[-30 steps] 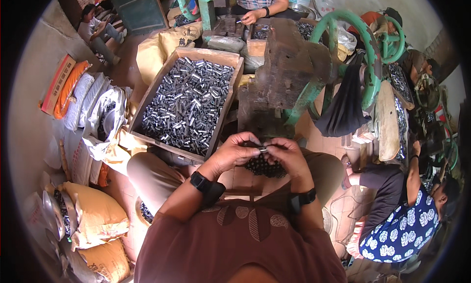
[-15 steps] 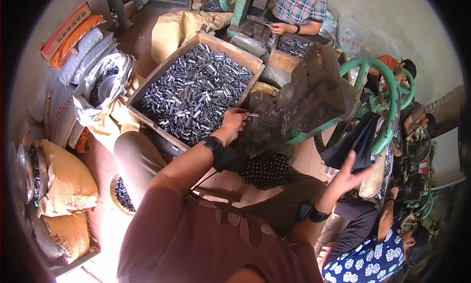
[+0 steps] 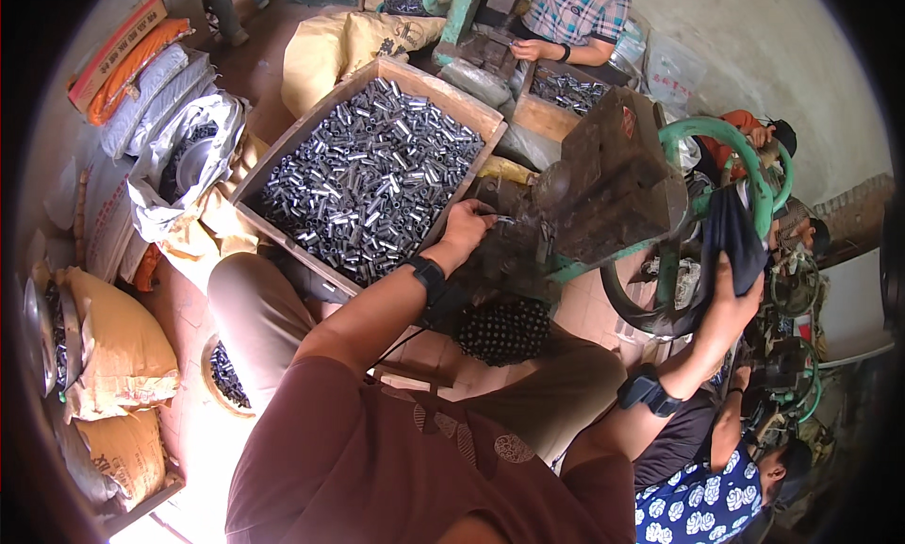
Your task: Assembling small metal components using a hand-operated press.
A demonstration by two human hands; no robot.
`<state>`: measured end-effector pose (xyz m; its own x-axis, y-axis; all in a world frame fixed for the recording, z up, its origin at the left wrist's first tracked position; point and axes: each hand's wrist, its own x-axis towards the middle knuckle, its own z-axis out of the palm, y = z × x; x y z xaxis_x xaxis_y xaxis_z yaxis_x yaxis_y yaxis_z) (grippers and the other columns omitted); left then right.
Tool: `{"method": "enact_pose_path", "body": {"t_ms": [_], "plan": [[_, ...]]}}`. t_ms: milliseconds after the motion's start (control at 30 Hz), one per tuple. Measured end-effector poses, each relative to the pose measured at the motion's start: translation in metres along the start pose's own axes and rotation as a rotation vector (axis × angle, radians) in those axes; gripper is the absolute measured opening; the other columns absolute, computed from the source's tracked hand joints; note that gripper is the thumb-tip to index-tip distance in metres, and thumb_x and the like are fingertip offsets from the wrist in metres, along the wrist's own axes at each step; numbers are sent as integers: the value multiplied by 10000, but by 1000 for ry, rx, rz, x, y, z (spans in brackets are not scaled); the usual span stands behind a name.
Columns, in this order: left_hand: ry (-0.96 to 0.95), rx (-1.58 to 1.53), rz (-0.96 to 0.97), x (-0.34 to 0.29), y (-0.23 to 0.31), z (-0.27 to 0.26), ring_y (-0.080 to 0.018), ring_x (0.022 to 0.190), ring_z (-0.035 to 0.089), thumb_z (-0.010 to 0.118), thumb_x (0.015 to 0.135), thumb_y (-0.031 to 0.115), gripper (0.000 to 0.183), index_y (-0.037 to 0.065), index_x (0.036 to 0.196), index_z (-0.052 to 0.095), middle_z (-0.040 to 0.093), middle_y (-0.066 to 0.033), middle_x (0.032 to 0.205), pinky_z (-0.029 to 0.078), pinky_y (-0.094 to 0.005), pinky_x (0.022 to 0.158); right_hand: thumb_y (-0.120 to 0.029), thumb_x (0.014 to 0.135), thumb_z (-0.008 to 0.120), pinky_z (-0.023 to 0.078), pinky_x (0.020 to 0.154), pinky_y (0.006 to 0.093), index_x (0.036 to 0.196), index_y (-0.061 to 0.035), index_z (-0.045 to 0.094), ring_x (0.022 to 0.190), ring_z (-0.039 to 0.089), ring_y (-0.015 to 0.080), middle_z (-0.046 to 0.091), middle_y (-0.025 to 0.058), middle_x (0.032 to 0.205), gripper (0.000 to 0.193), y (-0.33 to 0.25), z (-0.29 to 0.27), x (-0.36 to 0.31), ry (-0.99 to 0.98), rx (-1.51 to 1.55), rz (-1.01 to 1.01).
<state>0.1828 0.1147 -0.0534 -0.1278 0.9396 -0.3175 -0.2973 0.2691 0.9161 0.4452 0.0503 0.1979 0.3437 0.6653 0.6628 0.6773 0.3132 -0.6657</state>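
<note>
My left hand (image 3: 466,227) is closed at the fingertips on a small silvery metal tube (image 3: 503,219), at the edge of the dark die area of a hand press (image 3: 603,181). A dark cloth (image 3: 733,235) hangs over the rim of the press's green handwheel (image 3: 721,129). My right hand (image 3: 731,304) grips this cloth from below, at the wheel's right side; part of its fingers is hidden. Beside my left hand, a wooden box (image 3: 269,159) is filled with short metal tubes (image 3: 377,176). A black cloth with white dots (image 3: 506,330) lies below the press.
At the far side a person in a checked shirt (image 3: 575,11) works by another box of tubes (image 3: 568,91). Sacks (image 3: 123,346) are stacked at the left. A round container of parts (image 3: 226,379) stands by my left leg. Another person in a blue flowered top (image 3: 702,502) sits at the lower right.
My right hand has gone from open and apart to gripping the cloth, farther right. The wheel has turned, carrying the cloth up and right. My left hand has moved slightly right toward the die.
</note>
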Motion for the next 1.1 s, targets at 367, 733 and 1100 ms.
{"method": "enact_pose_path", "body": {"t_ms": [367,733,1100], "plan": [[98,473,397,6,-2,13,-359,776,599,654,692,89,181,-41,816,630,605,-236,771,465,-360,698,-192,754,701,401,879,318,1189,83,462,930,543,203,569,164,1083,567,48,35,-73,410,55,-42],[-183,-352,-82,-20,23,-24,-300,801,624,441,830,-46,326,-81,1142,351,513,-164,994,558,-338,611,-218,780,671,402,820,267,1075,83,535,862,528,170,593,127,992,443,-3,2,0,53,-45,60],[-34,-91,27,4,0,17,-115,513,558,598,778,-9,128,-45,901,606,606,-71,701,424,-225,390,-225,784,670,415,818,281,1098,87,527,863,538,179,591,132,1000,465,-7,13,-27,126,-22,110]]}}
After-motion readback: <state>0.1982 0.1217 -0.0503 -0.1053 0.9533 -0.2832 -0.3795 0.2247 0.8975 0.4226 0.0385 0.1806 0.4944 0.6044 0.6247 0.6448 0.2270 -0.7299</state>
